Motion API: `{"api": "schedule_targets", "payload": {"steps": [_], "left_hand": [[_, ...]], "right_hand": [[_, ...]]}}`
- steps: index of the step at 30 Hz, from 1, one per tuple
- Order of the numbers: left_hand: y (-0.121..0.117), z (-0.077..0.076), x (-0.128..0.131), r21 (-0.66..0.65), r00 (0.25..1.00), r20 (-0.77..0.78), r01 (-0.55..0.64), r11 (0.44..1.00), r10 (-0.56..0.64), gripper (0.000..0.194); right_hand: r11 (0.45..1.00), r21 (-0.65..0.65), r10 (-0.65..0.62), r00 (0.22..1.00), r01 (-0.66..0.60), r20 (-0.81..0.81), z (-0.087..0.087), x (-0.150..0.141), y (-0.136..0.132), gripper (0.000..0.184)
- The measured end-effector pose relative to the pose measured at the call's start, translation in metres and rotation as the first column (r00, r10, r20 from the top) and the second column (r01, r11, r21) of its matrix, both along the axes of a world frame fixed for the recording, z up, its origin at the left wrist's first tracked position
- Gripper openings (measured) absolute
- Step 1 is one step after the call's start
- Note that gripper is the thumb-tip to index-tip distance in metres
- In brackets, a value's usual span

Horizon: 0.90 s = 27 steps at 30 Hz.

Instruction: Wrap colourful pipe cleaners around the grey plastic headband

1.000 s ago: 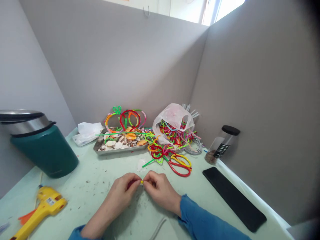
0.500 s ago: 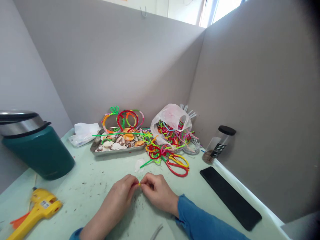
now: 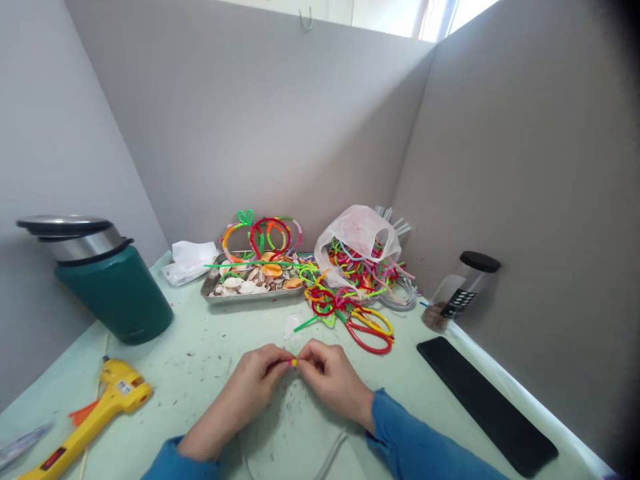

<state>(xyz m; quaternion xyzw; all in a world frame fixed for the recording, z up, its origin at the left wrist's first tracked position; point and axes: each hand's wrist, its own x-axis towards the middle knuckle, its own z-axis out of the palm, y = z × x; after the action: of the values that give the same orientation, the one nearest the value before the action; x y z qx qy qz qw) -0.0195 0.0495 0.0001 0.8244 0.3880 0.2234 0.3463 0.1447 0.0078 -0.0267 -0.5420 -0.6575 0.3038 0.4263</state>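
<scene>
Teal tumbler [image 3: 116,291] on L; blk-lidded jar [image 3: 455,295] nr blk strip [image 3: 486,405].

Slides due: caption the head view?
Left hand and right hand pinch a small yellow-and-pink piece, tray of shells beyond.

From here, the bit [image 3: 293,363] pinched between left hand [image 3: 253,381] and right hand [image 3: 336,381] is too small and finger-covered to make out, while the glue gun [image 3: 119,393] and grey strand [image 3: 332,455] run out of view.

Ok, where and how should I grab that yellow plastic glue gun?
The yellow plastic glue gun is probably best gripped around its long handle, from the near side: it lies on its side, handle slanting toward you, dark-tipped nozzle pointing away.
</scene>
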Motion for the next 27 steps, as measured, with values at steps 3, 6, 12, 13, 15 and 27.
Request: {"api": "schedule_targets", "payload": {"steps": [3,6,12,13,15,27], "left_hand": [[-0.0010,0.0021,0.0004,0.028,0.999,-0.029,-0.016,0.999,0.017,0.022],[-0.0025,0.0034,0.0000,0.068,0.998,-0.054,-0.011,0.998,0.015,0.023],[-0.0018,0.0045,-0.0020,0.029,0.997,-0.077,0.003,1.000,-0.001,0.024],[-0.0016,0.0044,-0.0022,0.036,0.997,-0.082,-0.002,0.999,0.005,0.024],[-0.0015,0.0043,-0.0023,0.043,0.996,-0.088,0.004,0.999,0.000,0.024],[-0.0007,0.0046,-0.0042,0.024,0.992,-0.119,0.048,0.999,-0.045,0.024]], "right_hand": [[1.000,0.017,0.004,1.000,-0.004,0.019,-0.0011,0.0006,0.0004,0.010],[1.000,0.031,0.005,0.999,-0.006,0.044,-0.0022,0.0010,-0.0010,0.010],[0.999,0.034,0.017,0.998,-0.019,0.056,-0.0022,0.0000,-0.0027,0.011],[0.999,0.037,0.021,0.998,-0.023,0.061,-0.0023,-0.0002,-0.0026,0.011],[0.999,0.041,0.027,0.997,-0.030,0.067,-0.0029,-0.0004,-0.0024,0.011],[0.997,0.049,0.047,0.993,-0.052,0.110,-0.0049,0.0009,-0.0033,0.011]]}}
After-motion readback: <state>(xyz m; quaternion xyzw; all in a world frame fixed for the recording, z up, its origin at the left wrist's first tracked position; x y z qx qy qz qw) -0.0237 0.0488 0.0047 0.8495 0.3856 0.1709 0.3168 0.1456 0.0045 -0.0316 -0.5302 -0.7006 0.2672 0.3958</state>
